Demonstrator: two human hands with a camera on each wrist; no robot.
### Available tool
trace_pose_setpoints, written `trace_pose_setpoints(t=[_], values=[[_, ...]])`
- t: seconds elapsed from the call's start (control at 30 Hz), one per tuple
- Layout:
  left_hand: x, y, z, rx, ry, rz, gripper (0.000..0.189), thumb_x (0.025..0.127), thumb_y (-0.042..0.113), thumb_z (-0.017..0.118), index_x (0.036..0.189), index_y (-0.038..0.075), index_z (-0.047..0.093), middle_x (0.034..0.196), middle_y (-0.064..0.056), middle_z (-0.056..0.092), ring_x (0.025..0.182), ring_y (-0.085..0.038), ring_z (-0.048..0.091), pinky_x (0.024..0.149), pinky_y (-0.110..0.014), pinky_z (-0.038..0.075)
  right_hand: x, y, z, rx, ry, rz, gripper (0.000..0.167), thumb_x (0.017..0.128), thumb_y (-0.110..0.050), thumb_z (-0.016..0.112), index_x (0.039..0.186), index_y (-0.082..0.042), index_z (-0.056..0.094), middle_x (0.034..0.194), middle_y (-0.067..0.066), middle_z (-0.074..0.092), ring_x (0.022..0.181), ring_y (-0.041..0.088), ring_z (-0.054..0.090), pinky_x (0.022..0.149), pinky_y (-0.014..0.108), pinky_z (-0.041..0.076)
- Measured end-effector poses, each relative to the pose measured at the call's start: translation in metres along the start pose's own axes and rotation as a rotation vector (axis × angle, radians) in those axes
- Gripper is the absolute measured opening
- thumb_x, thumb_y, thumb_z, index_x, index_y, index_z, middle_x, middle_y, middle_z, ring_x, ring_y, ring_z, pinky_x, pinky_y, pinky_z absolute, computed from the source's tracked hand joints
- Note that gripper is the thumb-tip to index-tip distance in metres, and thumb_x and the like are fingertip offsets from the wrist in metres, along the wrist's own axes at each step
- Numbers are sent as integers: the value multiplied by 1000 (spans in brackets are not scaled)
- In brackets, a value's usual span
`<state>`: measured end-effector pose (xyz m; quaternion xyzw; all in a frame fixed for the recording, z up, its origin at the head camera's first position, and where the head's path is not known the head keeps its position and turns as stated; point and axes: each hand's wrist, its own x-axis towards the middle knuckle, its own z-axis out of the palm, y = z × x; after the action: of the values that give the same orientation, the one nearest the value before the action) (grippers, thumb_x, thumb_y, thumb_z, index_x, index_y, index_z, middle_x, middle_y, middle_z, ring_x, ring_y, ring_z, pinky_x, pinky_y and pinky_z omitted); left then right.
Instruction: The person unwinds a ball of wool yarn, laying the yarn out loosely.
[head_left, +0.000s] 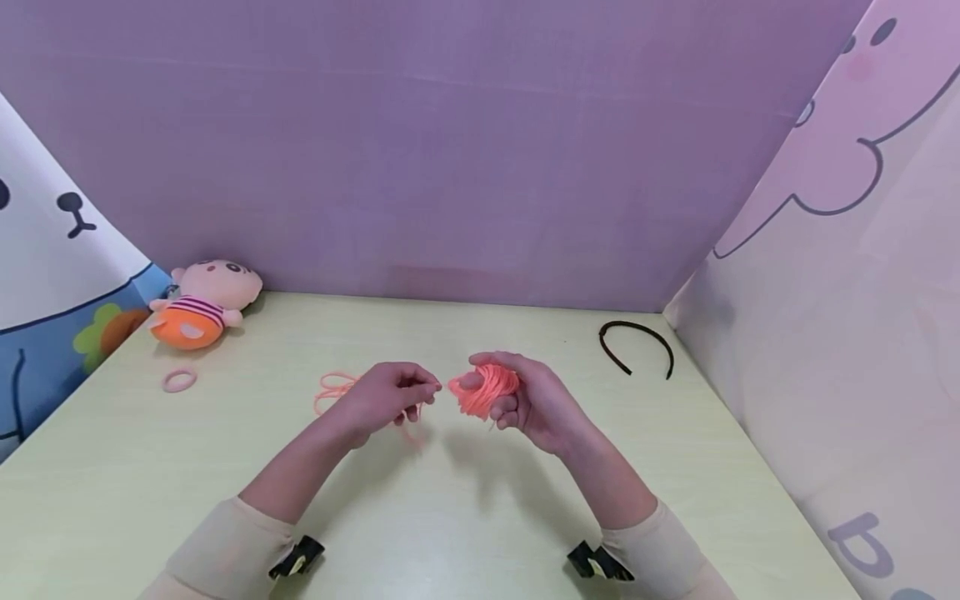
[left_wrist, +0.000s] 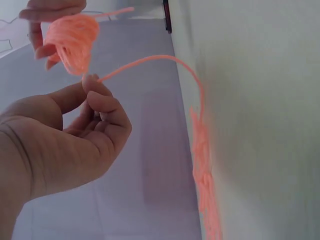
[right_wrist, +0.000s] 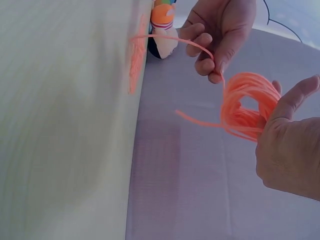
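Yarn coil: coral-orange yarn coil [head_left: 491, 392] in the air above the worktop [head_left: 450, 533], sitting about the right hand [head_left: 543, 408]; exactly which fingers pass through it is hard to tell.
Right grip: fingers bent about the coil and holding it, one fingertip showing at its left edge in the head view.
Left grip: left hand [head_left: 393, 396] pinches the yarn between thumb and forefinger, just beside the coil, not clasping it.
Feed strand: feed strand [right_wrist: 175, 38] arches from the pinch to the loose yarn [head_left: 333, 387] on the worktop.
Loose tail: loose tail [right_wrist: 197, 121] hangs free below the coil.
Step in hand: probably winding yarn onto the coil, though unwinding cannot be ruled out.
Doing it well: lay each turn beside the last under light, even tension; too tight would probably squeeze the fingers and make the coil hard to slip off.
Supply: best let the strand slide through the pinch, pausing if the loose pile snags.
Tail care: keep the tail outside the turns so it does not get buried.
Brands and labels: none can be read on the yarn or plush doll [head_left: 206, 304].
Writing: a purple letter shape [head_left: 862, 542] on the right wall print, perhaps a "b" on its side; no word is readable.
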<state>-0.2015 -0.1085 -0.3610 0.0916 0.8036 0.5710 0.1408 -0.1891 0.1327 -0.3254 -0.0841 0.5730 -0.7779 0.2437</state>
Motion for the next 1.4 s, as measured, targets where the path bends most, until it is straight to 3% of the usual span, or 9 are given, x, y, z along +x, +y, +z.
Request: trace_pose_setpoints(t=[0.2,0.67,0.93,1.4], values=[[-1,3,-12,-23,50,46,20,102,13,60,116,1,67,94,-9,65,71,-22,57,61,-30,47,1,1,-1,-28,7,15,37,106,-23,47,136,-3,55,99,6,73,50,8,61,51,21,52],[-5,11,-27,-56,154,26,20,103,17,61,116,3,66,98,-8,62,76,-27,58,63,-32,49,2,2,-3,-97,-9,21,43,106,-23,46,141,1,51,100,7,73,50,8,61,50,21,51],[-7,15,-36,-47,181,31,25,104,21,59,121,3,64,101,-8,62,79,-25,58,65,-31,49,3,2,-5,-88,41,3,46,106,-23,47,144,3,47,103,8,72,51,9,61,50,20,50],[-11,17,-52,-86,276,44,29,106,19,56,126,-1,59,103,-9,59,75,-17,58,63,-27,50,6,2,-7,-75,134,-19,37,104,-19,50,136,-1,55,103,10,71,53,11,61,47,19,48]])
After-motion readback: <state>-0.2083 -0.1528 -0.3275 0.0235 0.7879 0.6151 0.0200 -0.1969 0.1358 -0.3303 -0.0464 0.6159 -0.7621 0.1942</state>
